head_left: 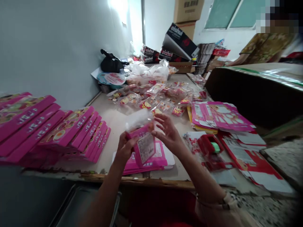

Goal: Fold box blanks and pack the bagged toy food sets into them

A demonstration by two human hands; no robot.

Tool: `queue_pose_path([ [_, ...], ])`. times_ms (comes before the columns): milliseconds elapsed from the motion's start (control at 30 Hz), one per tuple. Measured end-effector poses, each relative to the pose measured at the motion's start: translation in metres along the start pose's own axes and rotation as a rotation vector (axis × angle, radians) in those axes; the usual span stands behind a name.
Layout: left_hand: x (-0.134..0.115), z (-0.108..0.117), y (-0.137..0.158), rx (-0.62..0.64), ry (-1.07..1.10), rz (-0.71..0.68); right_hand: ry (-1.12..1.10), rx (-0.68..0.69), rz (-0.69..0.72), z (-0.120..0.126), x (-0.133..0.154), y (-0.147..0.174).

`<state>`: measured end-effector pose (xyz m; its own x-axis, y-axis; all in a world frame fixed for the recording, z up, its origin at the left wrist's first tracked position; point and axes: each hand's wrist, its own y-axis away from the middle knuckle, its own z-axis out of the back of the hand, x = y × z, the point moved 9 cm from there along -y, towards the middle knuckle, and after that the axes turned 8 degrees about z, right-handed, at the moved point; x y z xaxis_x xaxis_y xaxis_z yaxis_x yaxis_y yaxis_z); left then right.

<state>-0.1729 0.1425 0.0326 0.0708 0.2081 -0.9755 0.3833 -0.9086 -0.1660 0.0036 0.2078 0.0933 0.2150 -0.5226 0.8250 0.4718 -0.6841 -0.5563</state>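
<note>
On the surface [104, 110] by a pale wall [56, 47], made-up pink boxes [88, 130] lean at left, flat cartons [220, 116] and bagged packets [163, 105] seemingly remain, and centrally my left hand [126, 145] grips a pink carton [147, 148], my right hand's [169, 130] fingers loosely spread at its top.

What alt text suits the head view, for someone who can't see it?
A left hand grips a pink box above flat pink cartons on a table, the right hand open beside it. Stacked pink boxes sit left, plastic packets behind, a red tape dispenser right.

glare high on the wall [66, 47], dim lower corners, stretched edges
</note>
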Motion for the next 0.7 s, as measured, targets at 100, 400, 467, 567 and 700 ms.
queue_pose_path([
  [100, 0.013, 0.005, 0.007, -0.122, 0.11, 0.033, -0.131, -0.108, -0.097, -0.02, -0.036, 0.016],
  [400, -0.018, -0.004, 0.029, -0.307, -0.21, -0.32, 0.011, -0.262, -0.037, -0.019, -0.05, 0.031],
  [467, -0.03, -0.008, 0.037, -0.283, -0.299, -0.426, 0.064, -0.283, 0.015, -0.013, -0.04, 0.031],
  [567, -0.043, -0.008, 0.046, -0.277, -0.384, -0.471, 0.146, -0.216, 0.078, -0.011, -0.023, 0.03],
  [700, -0.054, -0.008, 0.047, -0.168, -0.189, -0.349, 0.062, -0.147, 0.128, -0.005, 0.0, 0.03],
])
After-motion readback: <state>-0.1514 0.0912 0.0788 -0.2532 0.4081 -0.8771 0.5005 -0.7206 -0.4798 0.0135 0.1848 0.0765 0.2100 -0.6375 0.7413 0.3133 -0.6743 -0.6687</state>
